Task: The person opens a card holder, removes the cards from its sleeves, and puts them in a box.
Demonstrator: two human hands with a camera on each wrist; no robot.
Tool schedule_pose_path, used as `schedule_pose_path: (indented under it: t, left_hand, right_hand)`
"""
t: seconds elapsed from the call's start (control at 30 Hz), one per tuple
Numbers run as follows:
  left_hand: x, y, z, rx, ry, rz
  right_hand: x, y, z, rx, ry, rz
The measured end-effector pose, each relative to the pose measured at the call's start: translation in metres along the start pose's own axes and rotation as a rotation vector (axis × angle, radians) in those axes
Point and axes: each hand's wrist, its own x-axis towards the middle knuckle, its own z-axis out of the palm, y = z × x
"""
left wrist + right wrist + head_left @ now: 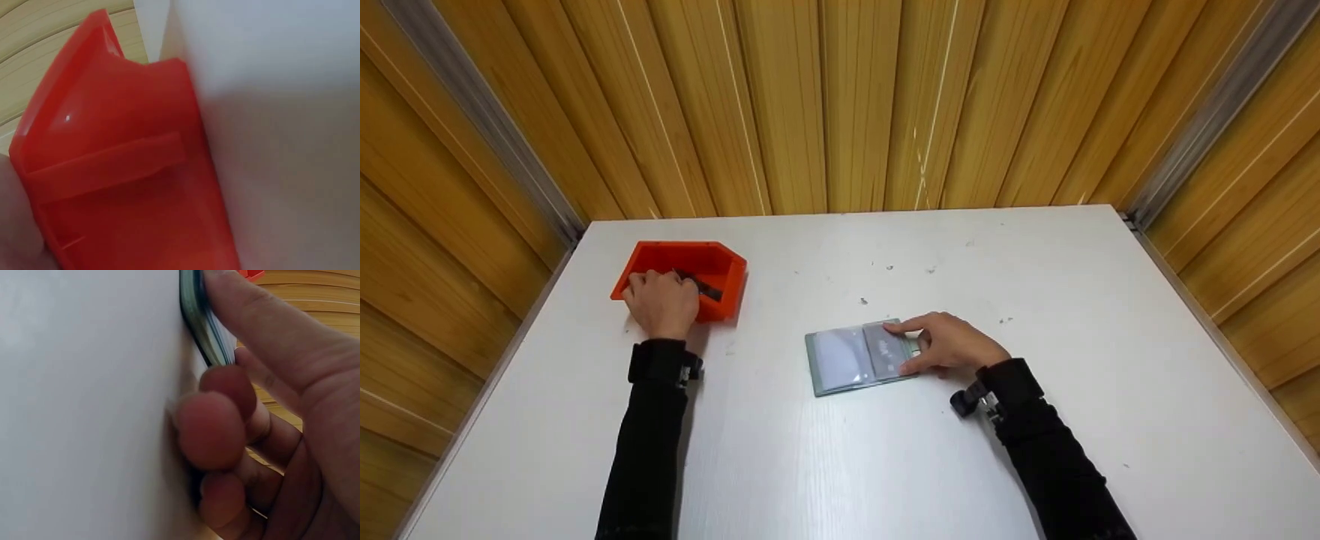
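On the white table lies an open card holder with clear plastic sleeves and a greenish cover, a grey card showing in its right sleeve. My right hand grips the holder's right end, thumb and forefinger spread over it. Its other fingers curl by the edge in the right wrist view. To the left, my left hand reaches over the near rim of a red plastic bin, fingertips hidden inside. Close by those fingers lies a dark object; I cannot tell whether they hold it.
Small dark marks dot the white tabletop. Wood-patterned panels rise behind the table and along both sides. In the left wrist view, the bin's outer wall fills much of the picture.
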Motion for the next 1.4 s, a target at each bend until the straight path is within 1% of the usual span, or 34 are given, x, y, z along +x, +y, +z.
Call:
schedule_pose_path:
  t: [0.17, 0.37, 0.43, 0.53, 0.63, 0.7, 0.77, 0.8, 0.87, 0.9, 0.93, 0.97, 1.03, 1.07, 1.1, 1.13, 1.17, 1.2, 1.23, 1.27, 1.33, 1.4]
  left_hand:
    - [-0.001, 0.001, -0.003, 0.068, -0.04, 0.011]
    - [-0.002, 0.003, -0.006, 0.098, -0.089, 0.002]
    - [-0.002, 0.003, -0.006, 0.112, -0.1, -0.001]
    - [-0.002, 0.004, -0.005, 0.128, -0.09, 0.001]
    - [-0.003, 0.006, -0.003, 0.129, -0.027, 0.013]
    - [-0.006, 0.011, -0.003, 0.127, 0.043, 0.043]
    - [-0.011, 0.019, -0.005, 0.109, 0.12, 0.098]
    - [-0.015, 0.025, -0.006, 0.09, 0.142, 0.137]
    - [-0.024, 0.039, -0.007, 0.016, 0.157, 0.228]
    - [-0.03, 0.048, -0.007, -0.03, 0.136, 0.283]
    - [-0.036, 0.057, -0.007, -0.072, 0.092, 0.338]
    - [-0.043, 0.067, -0.005, -0.113, 0.031, 0.395]
    - [-0.058, 0.085, 0.0, -0.191, -0.125, 0.508]
    - [-0.066, 0.094, 0.004, -0.211, -0.215, 0.56]
    - [-0.074, 0.102, 0.008, -0.219, -0.305, 0.611]
    - [-0.082, 0.109, 0.013, -0.215, -0.381, 0.657]
    - [-0.089, 0.115, 0.019, -0.196, -0.441, 0.702]
    - [-0.096, 0.12, 0.024, -0.167, -0.483, 0.745]
    - [-0.102, 0.123, 0.03, -0.126, -0.509, 0.784]
    - [-0.107, 0.126, 0.035, -0.087, -0.521, 0.812]
    - [-0.113, 0.129, 0.043, -0.015, -0.509, 0.853]
    - [-0.117, 0.129, 0.047, 0.024, -0.486, 0.869]
  right_hand:
    - [0.0, -0.001, 0.0, 0.011, 0.001, 0.028]
    - [-0.002, 0.0, 0.001, 0.024, -0.001, 0.054]
    - [-0.002, 0.0, 0.002, 0.026, 0.0, 0.05]
    - [-0.003, 0.0, 0.002, 0.028, 0.002, 0.046]
    - [-0.003, 0.0, 0.002, 0.027, 0.002, 0.044]
    - [-0.003, 0.001, 0.002, 0.018, 0.002, 0.038]
    - [-0.003, 0.002, 0.003, 0.006, 0.002, 0.027]
    - [-0.003, 0.002, 0.002, 0.0, 0.001, 0.022]
    - [-0.003, 0.002, 0.002, -0.01, 0.001, 0.008]
    - [-0.003, 0.002, 0.002, -0.013, 0.002, 0.003]
    - [-0.003, 0.001, 0.001, -0.011, 0.002, 0.005]
    - [-0.004, 0.001, 0.001, -0.008, 0.003, 0.006]
    - [-0.004, 0.001, 0.0, -0.004, 0.004, 0.009]
    - [-0.004, 0.0, 0.0, -0.001, 0.005, 0.012]
    - [-0.004, 0.0, 0.0, 0.001, 0.005, 0.013]
    - [-0.004, 0.0, 0.0, 0.003, 0.004, 0.015]
    - [-0.004, 0.0, 0.0, 0.004, 0.003, 0.014]
    - [-0.003, 0.0, 0.0, 0.005, 0.002, 0.013]
    - [-0.003, 0.0, 0.0, 0.006, 0.001, 0.01]
    - [-0.003, 0.0, 0.0, 0.006, 0.001, 0.007]
    - [-0.002, 0.0, 0.0, 0.008, -0.001, 0.002]
    - [-0.001, 0.0, 0.0, 0.011, -0.002, -0.003]
